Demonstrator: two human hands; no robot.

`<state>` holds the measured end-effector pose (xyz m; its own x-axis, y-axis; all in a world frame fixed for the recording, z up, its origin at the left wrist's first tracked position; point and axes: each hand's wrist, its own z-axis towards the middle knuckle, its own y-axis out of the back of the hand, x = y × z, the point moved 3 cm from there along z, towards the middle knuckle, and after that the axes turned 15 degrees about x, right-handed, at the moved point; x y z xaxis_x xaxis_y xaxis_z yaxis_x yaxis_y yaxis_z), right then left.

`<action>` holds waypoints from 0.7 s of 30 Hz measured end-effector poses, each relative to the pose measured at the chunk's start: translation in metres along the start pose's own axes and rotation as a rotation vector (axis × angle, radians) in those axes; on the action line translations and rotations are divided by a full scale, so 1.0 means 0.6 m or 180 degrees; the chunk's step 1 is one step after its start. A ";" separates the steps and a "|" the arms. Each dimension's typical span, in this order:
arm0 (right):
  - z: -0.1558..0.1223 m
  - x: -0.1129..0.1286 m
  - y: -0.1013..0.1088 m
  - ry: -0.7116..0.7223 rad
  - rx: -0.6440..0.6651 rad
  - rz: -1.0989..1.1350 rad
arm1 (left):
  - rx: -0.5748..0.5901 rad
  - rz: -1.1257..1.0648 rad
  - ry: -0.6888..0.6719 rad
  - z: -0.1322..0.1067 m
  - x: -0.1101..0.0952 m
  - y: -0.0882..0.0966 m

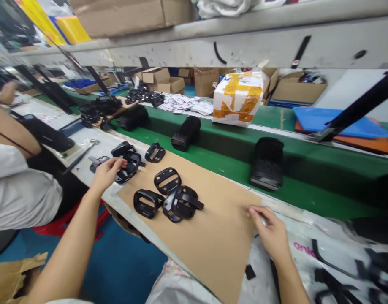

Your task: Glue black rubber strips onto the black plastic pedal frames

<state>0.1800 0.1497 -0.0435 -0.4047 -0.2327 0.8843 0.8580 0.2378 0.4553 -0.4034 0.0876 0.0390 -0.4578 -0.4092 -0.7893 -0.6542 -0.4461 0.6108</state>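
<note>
My left hand (107,171) reaches to a black plastic frame part (128,165) at the left end of a brown cardboard sheet (212,236), fingers curled at its edge. Several more black frame parts lie on the sheet, among them one (167,180) in the middle, one (147,203) near the front edge and a stacked pair (183,203). My right hand (271,234) rests at the right edge of the cardboard, fingers bent on a small pale thing I cannot make out.
A green conveyor belt (231,162) runs behind the sheet, carrying two black cases (186,132) (267,162). A taped white box (240,98) and cardboard boxes stand beyond. A seated person in white (19,190) works at the left. White plastic bags with black parts (339,270) lie at the right.
</note>
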 end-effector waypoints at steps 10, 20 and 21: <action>-0.020 0.047 0.041 -0.0091 0.0122 0.0193 | 0.2771 0.1197 -0.0262 0.032 -0.126 -0.238; -0.107 0.027 0.204 -0.2061 -0.0001 -0.2031 | 0.2182 0.0692 -0.1009 0.025 -0.212 -0.199; -0.103 0.017 0.204 -0.2164 0.0027 -0.2072 | 0.2094 0.0571 -0.0974 0.008 -0.234 -0.195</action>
<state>0.3005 0.1180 0.0152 -0.9041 0.2775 0.3250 0.3967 0.2619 0.8798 -0.2657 0.2012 0.0784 -0.6758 -0.1482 -0.7220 -0.7347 0.2142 0.6437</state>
